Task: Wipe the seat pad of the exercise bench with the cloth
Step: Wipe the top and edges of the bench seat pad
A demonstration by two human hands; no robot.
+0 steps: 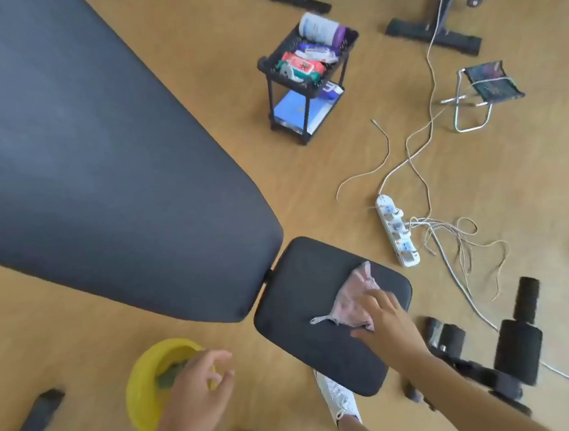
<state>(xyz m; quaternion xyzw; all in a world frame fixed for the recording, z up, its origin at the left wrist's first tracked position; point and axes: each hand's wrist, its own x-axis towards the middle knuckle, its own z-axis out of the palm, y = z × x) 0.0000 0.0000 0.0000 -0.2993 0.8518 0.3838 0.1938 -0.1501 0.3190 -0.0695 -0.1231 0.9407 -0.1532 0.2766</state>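
Pinkish, thin and limp, the cloth (354, 300) lies crumpled on the seat pad (319, 318) at lower centre, pressed flat under the right hand (387, 323), fingers spread over its lower right edge. It looks light and prone to bunch, so a broad palm suits it. The left hand (196, 386), loosely curled and empty, hovers over a yellow bowl (143, 385).

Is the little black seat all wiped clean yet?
Not yet. The cloth is already on the seat pad, and the right hand presses it near the pad's right edge. The left hand hangs empty over the yellow bowl. The rest of the pad looks unwiped.
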